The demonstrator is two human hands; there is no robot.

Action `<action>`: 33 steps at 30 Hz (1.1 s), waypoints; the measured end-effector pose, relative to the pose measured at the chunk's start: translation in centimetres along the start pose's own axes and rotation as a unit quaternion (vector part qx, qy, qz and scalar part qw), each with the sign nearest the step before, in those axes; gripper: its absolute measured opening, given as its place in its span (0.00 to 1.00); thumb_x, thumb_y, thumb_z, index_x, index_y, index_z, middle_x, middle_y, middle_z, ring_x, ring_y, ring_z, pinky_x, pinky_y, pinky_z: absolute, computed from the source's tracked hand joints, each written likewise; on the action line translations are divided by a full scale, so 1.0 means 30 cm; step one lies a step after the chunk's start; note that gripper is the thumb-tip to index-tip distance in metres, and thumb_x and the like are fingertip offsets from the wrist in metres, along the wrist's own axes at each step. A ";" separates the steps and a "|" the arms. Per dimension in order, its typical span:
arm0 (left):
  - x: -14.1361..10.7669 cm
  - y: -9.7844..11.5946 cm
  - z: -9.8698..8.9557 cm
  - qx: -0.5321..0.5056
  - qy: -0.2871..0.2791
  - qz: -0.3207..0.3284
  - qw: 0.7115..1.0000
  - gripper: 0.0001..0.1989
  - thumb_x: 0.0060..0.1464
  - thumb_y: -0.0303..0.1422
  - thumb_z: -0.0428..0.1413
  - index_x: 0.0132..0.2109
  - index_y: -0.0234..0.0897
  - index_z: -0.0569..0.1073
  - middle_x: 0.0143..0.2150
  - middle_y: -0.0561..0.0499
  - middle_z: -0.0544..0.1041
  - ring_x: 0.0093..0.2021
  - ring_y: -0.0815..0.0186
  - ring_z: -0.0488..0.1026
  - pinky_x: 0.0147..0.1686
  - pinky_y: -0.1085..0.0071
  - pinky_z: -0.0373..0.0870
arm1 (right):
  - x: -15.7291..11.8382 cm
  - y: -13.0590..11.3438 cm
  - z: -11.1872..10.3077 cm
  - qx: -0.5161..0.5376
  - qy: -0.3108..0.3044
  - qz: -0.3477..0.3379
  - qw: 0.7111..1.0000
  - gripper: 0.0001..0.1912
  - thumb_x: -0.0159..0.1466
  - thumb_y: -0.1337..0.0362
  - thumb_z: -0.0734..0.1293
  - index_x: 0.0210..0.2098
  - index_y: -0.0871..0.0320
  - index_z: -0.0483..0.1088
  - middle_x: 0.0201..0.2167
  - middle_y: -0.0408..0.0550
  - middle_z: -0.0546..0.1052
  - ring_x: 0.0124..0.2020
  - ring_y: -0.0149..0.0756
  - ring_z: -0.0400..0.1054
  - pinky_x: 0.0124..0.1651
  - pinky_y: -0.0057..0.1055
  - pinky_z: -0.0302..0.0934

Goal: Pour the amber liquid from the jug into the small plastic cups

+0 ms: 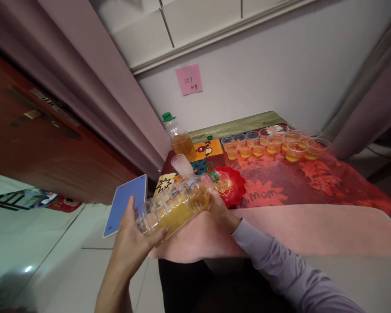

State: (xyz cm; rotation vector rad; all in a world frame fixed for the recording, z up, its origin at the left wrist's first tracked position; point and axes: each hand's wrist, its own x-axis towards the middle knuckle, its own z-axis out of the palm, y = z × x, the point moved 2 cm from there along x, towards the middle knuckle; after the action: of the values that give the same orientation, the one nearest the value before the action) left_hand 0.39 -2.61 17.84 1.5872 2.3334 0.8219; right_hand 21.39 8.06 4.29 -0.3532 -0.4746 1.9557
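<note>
Currently, left hand [133, 237]: wrapped around base of plastic bottle [179, 213].
Right hand [221, 211]: curled at its neck end.
Bottle between hands: weighty, thin-walled, I'd judge; support both ends.

Left hand [133, 239] cupped, right hand [220, 212] curled, forearms [117, 278] angled inward
</note>
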 end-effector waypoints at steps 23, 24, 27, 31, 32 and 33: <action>-0.005 -0.017 0.000 -0.013 0.013 0.021 1.000 0.76 0.38 0.58 0.77 0.86 0.36 0.52 0.77 0.27 0.69 0.74 0.26 0.71 0.71 0.28 0.69 | 0.007 0.014 -0.015 -0.005 -0.028 0.015 0.999 0.31 0.67 0.36 0.69 0.58 0.50 0.79 0.52 0.50 0.90 0.67 0.56 0.79 0.70 0.54 0.75; -0.005 -0.021 0.000 -0.013 0.015 0.025 1.000 0.75 0.38 0.57 0.77 0.86 0.37 0.52 0.77 0.27 0.69 0.74 0.26 0.71 0.71 0.29 0.69 | 0.007 0.013 -0.015 -0.016 -0.029 0.013 0.999 0.32 0.68 0.35 0.68 0.58 0.50 0.79 0.52 0.50 0.90 0.67 0.57 0.80 0.69 0.54 0.75; -0.001 -0.036 0.004 -0.013 0.019 0.031 0.999 0.77 0.37 0.59 0.77 0.86 0.37 0.52 0.77 0.27 0.69 0.75 0.25 0.71 0.71 0.28 0.68 | 0.007 0.013 -0.019 -0.048 -0.031 0.014 0.998 0.33 0.70 0.34 0.65 0.58 0.50 0.79 0.52 0.52 0.89 0.68 0.57 0.79 0.68 0.56 0.76; 0.005 -0.052 0.009 -0.009 0.021 0.031 0.999 0.79 0.35 0.63 0.76 0.86 0.36 0.52 0.77 0.25 0.70 0.75 0.24 0.70 0.70 0.25 0.68 | 0.012 0.014 -0.030 -0.044 -0.027 0.009 0.999 0.31 0.69 0.35 0.66 0.57 0.50 0.79 0.52 0.52 0.89 0.68 0.57 0.79 0.67 0.55 0.77; 0.005 -0.053 0.010 -0.007 0.021 0.030 0.999 0.79 0.35 0.63 0.76 0.86 0.36 0.53 0.77 0.25 0.70 0.74 0.23 0.71 0.70 0.25 0.69 | 0.013 0.014 -0.031 -0.037 -0.027 0.008 0.999 0.30 0.69 0.36 0.66 0.57 0.51 0.79 0.52 0.52 0.89 0.68 0.56 0.79 0.67 0.55 0.77; 0.005 -0.053 0.010 -0.005 0.022 0.029 0.999 0.79 0.35 0.64 0.76 0.86 0.36 0.53 0.76 0.25 0.70 0.74 0.23 0.71 0.69 0.25 0.69 | 0.014 0.014 -0.030 -0.029 -0.028 0.009 0.999 0.30 0.70 0.37 0.67 0.57 0.52 0.79 0.52 0.52 0.89 0.67 0.56 0.79 0.67 0.54 0.77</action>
State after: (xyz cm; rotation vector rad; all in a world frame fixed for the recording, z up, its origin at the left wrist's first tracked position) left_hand -0.80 -2.79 16.74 1.6549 2.3195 0.8893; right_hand 21.29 8.44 3.27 -0.3415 -0.5659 1.9757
